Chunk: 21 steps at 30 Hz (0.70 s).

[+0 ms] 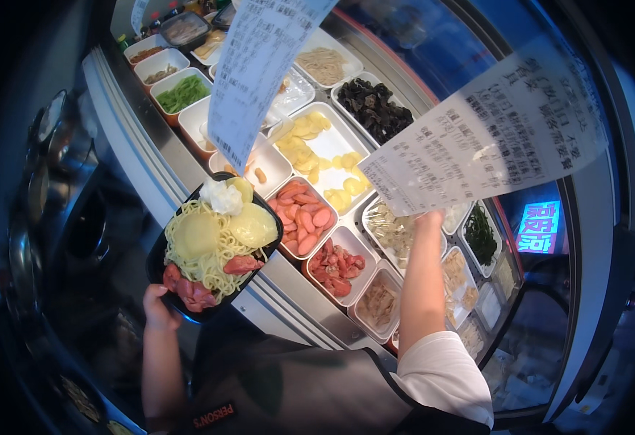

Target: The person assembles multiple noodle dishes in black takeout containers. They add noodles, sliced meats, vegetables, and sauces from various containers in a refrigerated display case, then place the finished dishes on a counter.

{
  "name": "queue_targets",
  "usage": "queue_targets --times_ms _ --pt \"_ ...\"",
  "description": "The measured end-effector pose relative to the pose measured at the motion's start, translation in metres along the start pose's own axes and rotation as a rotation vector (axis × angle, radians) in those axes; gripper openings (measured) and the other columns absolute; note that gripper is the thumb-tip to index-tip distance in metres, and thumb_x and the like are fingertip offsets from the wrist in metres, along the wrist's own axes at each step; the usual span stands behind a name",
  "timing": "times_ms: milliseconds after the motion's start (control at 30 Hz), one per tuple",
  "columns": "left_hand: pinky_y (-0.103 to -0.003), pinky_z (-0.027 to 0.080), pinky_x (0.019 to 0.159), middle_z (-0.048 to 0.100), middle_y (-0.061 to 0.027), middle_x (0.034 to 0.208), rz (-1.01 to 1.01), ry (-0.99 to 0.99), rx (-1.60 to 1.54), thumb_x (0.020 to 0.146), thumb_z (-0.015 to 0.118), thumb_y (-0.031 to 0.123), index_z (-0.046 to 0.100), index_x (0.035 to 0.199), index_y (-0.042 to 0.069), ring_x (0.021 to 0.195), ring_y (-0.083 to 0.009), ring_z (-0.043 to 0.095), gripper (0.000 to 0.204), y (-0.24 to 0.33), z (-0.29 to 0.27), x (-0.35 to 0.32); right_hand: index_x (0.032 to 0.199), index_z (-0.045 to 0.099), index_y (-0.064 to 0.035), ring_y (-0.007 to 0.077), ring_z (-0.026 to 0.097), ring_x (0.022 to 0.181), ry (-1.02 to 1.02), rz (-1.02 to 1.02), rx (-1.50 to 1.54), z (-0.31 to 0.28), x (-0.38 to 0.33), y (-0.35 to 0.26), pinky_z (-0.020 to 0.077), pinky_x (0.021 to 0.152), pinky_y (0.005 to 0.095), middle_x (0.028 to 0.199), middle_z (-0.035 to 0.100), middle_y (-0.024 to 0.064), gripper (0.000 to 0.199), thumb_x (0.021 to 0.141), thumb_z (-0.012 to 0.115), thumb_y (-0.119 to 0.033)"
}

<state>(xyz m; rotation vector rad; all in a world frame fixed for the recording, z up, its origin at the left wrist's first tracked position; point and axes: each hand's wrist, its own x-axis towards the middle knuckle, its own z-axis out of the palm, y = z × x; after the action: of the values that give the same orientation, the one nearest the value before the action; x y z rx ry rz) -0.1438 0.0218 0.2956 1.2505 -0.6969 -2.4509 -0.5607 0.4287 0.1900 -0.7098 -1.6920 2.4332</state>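
My left hand [158, 307] grips a black takeaway bowl [155, 255] by its near edge, thumb at the rim. In the bowl lie pale noodles [212, 272], potato-like yellow slices [195, 233], a white fluffy clump [222, 196] and reddish meat pieces [193, 293]. Stretched forward, my right hand [427, 220] is over the trays on the right, next to a tray of pale translucent strips [388, 228]. A hanging printed slip [477, 138] covers most of its fingers, so their grip and anything in them are hidden.
White trays hold sliced sausage [304, 217], red meat chunks [335, 270], yellow slices [299, 148], black fungus [375, 105], green shreds [182, 94] and dark green strips [480, 235]. Another slip [256, 72] hangs over the trays. A metal counter edge [151, 167] runs along the near side.
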Motion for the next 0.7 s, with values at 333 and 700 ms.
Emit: queue_targets --times_ms 333,700 --pt "-0.040 0.033 0.101 0.047 -0.0168 0.128 -0.057 -0.305 -0.008 0.066 0.049 0.029 0.039 0.128 -0.003 0.117 -0.0311 0.045 0.070 0.002 -0.039 0.009 0.109 0.056 -0.0079 0.0270 0.060 0.087 -0.608 -0.516 -1.582 0.093 -0.032 0.027 0.0495 0.076 0.0358 0.098 0.061 0.0144 0.034 0.076 0.061 -0.015" --pt "-0.041 0.035 0.099 0.051 -0.0167 0.122 -0.045 -0.262 -0.020 0.067 0.049 0.027 0.043 0.123 -0.004 0.112 -0.0304 0.049 0.064 0.000 -0.026 0.002 0.106 0.061 -0.0055 0.0309 0.059 0.095 -0.816 -0.453 -2.004 0.156 -0.042 0.050 0.0462 0.084 0.0365 0.103 0.061 0.0166 0.035 0.078 0.055 -0.027"
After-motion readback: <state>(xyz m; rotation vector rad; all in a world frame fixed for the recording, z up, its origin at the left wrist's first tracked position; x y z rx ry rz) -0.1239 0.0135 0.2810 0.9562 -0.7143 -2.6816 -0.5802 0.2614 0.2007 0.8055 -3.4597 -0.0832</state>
